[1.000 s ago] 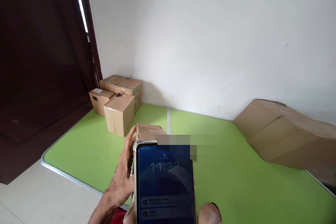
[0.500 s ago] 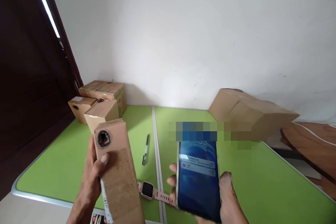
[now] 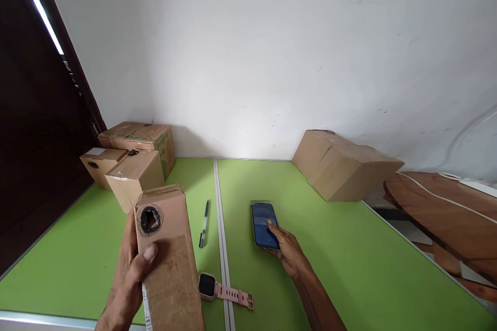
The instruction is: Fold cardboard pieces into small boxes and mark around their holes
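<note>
My left hand point(image 3: 130, 269) grips a small brown cardboard box point(image 3: 166, 256) with a round hole in its near end, held just above the green table point(image 3: 330, 248). My right hand point(image 3: 289, 253) reaches forward, fingertips resting on a smartphone point(image 3: 264, 223) that lies flat on the table with its screen lit. A pink smartwatch point(image 3: 223, 291) lies on the table between my hands. A black pen point(image 3: 204, 223) lies beyond it, beside the table's centre seam.
Three cardboard boxes point(image 3: 130, 160) are stacked at the table's far left corner by a dark door point(image 3: 31, 139). A larger box point(image 3: 344, 164) leans against the white wall at the far right. A brown wooden tabletop point(image 3: 446, 212) stands to the right.
My right hand has moved the phone from in front of the camera down onto the table. The left hand still holds the box. The view has shifted right and down.
</note>
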The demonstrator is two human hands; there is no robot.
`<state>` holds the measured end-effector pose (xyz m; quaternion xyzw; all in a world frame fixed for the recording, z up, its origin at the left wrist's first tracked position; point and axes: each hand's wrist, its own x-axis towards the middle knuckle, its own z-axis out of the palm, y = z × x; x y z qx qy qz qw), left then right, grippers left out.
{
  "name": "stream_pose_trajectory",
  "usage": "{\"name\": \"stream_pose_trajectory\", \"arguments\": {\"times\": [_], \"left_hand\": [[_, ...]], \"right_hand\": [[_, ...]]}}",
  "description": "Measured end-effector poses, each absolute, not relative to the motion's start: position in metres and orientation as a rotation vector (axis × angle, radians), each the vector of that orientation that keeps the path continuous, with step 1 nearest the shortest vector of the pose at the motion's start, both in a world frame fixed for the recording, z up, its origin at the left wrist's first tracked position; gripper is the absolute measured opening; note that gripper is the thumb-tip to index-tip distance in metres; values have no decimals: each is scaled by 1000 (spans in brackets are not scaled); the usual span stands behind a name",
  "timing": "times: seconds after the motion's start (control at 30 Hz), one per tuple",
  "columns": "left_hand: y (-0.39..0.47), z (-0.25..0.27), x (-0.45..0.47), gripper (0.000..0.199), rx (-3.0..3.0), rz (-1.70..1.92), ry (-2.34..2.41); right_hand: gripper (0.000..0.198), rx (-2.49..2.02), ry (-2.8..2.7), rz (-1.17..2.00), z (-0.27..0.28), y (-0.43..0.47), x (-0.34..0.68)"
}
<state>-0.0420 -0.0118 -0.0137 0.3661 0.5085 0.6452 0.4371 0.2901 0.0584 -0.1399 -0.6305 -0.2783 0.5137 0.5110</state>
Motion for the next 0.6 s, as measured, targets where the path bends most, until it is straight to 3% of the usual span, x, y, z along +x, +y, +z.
{"name": "stream_pose_trajectory", "arguments": {"times": [0.2, 0.43, 0.6], "left_hand": [[-13, -7, -30, 113, 985, 1580, 1221], [-20, -11, -19, 112, 1143, 1529, 1179], [-11, -4, -10, 110, 1293, 1589, 1215]], "right_hand": [[46, -1816, -901, 947, -140, 58, 303], [26, -1928, -1062, 695, -131, 52, 311], [44, -1774, -1059, 701, -108, 15, 298]]}}
